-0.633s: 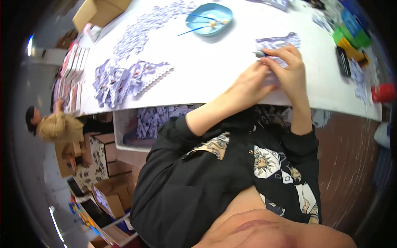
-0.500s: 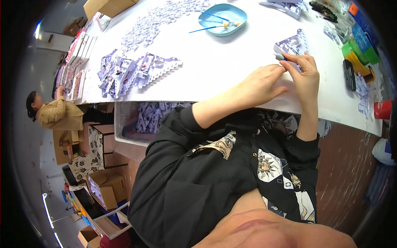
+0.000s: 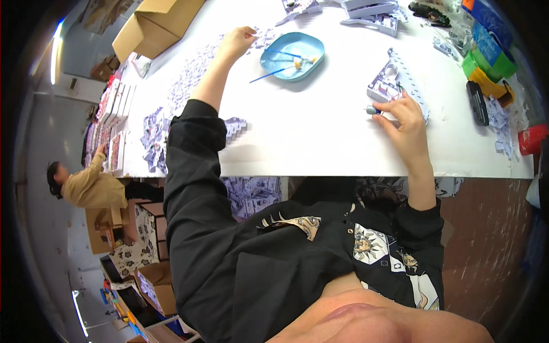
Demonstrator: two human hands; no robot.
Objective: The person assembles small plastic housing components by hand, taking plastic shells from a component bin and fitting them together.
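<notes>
My right hand (image 3: 405,117) pinches a small grey cylinder with a dark blue end, which looks like a small motor (image 3: 372,110). Just beyond it, a pale lavender plastic frame (image 3: 384,84) with a toothed edge lies on the white table, and thin reddish wire shows near my fingers. My left hand (image 3: 237,43) is stretched out to the far side, at the edge of a spread of small lavender pieces (image 3: 197,68). Its fingertips are pressed together; whatever they hold is too small to make out.
A blue dish (image 3: 309,68) with two blue-handled brushes sits mid-table. More lavender frames (image 3: 374,20) lie at the back. A cardboard box (image 3: 157,28) stands far left, tape rolls (image 3: 486,71) at right. Under the table edge are more pieces (image 3: 254,194). Another person (image 3: 91,186) works at left.
My left hand has left my right hand and reached far left to the small pieces. My right hand has moved slightly left and nearer with the small motor still in it.
</notes>
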